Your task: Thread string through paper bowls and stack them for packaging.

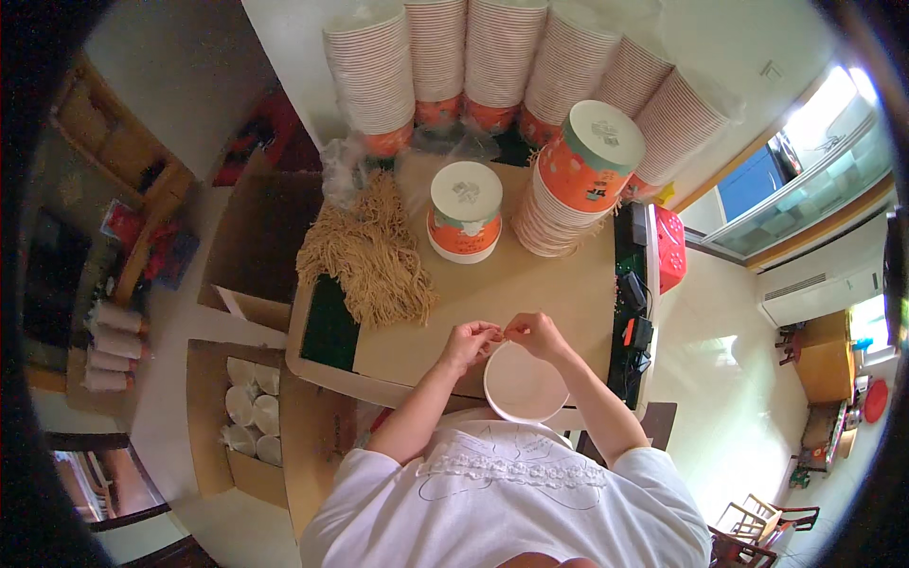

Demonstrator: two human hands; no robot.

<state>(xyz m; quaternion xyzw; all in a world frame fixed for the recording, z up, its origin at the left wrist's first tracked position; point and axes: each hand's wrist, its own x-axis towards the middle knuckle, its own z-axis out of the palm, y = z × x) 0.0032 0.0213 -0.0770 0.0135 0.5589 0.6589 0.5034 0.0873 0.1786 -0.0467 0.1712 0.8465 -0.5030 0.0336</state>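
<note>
My left hand (471,345) and my right hand (536,335) meet at the far rim of a white paper bucket (526,386), whose open mouth faces up close to my body. Both have their fingertips pinched together. What lies between them is too small to make out. Beyond my hands an orange, green and white paper bucket (463,227) stands upside down on the cardboard sheet. To its left spreads a heap of tan twisted cords (371,254). On the right rises a leaning stack of nested buckets (559,216), an orange one on top.
Tall plastic-wrapped bucket stacks (492,57) line the table's far side against the wall. Black power adapters (632,292) and cables lie along the right edge, beside a red plastic stool (670,248). Left of the table, a cardboard box (258,473) holds wrapped white stacks.
</note>
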